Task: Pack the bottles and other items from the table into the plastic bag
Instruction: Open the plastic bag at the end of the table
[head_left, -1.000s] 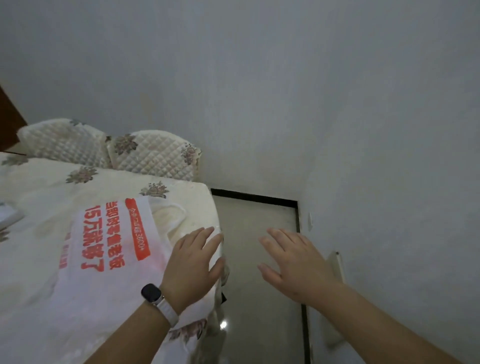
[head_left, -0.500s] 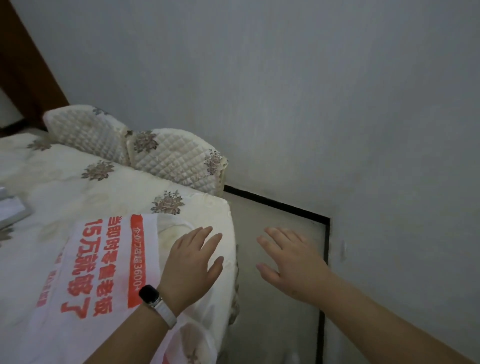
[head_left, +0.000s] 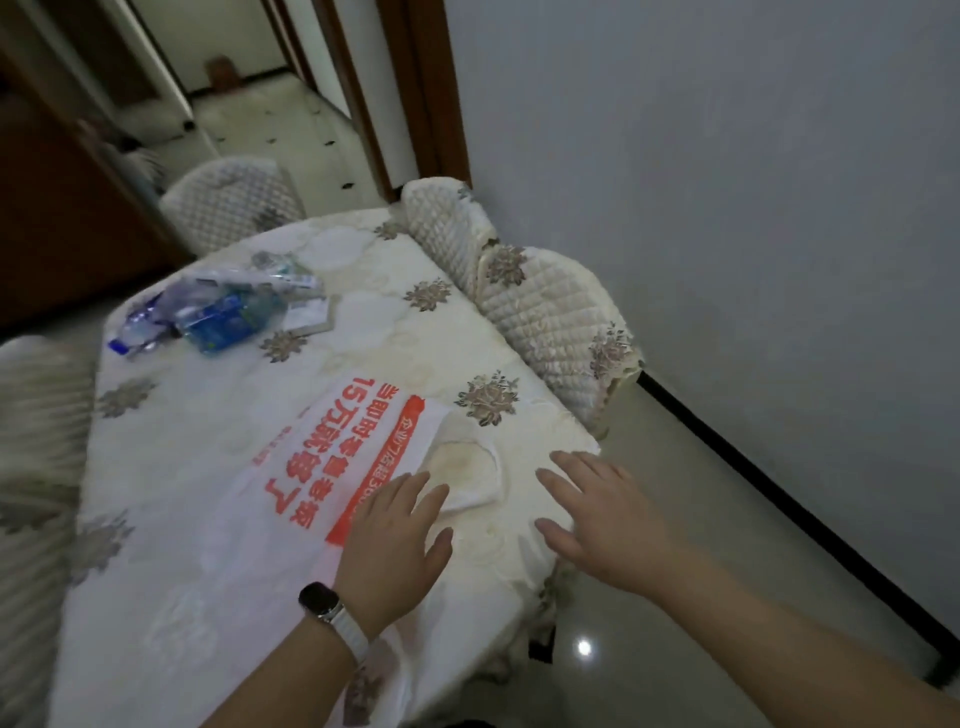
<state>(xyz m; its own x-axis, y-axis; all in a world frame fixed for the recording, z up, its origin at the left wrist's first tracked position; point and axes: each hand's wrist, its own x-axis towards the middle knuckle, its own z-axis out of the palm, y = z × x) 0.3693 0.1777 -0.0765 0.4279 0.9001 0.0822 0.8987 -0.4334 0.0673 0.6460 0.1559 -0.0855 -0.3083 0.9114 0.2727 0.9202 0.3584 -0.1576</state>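
Note:
A white plastic bag (head_left: 291, 467) with red print lies flat on the table (head_left: 395, 343). My left hand (head_left: 397, 545), a watch on its wrist, hovers with straight fingers over the bag's near right edge. My right hand (head_left: 602, 514) is spread over the table's right corner and holds nothing. At the table's far left lie crushed clear bottles with blue labels (head_left: 208, 312) and a small flat packet (head_left: 306, 317) beside them.
Quilted chairs stand around the table: one at the right (head_left: 550, 312), one at the back (head_left: 234, 202), one at the left (head_left: 31, 415). A grey wall (head_left: 727, 208) rises to the right above a glossy floor (head_left: 649, 597). A doorway (head_left: 270, 104) opens behind.
The view has swung left, bringing the bottles, far chair and doorway into sight. Both hands now hover over the table's corner, the right one no longer over the floor.

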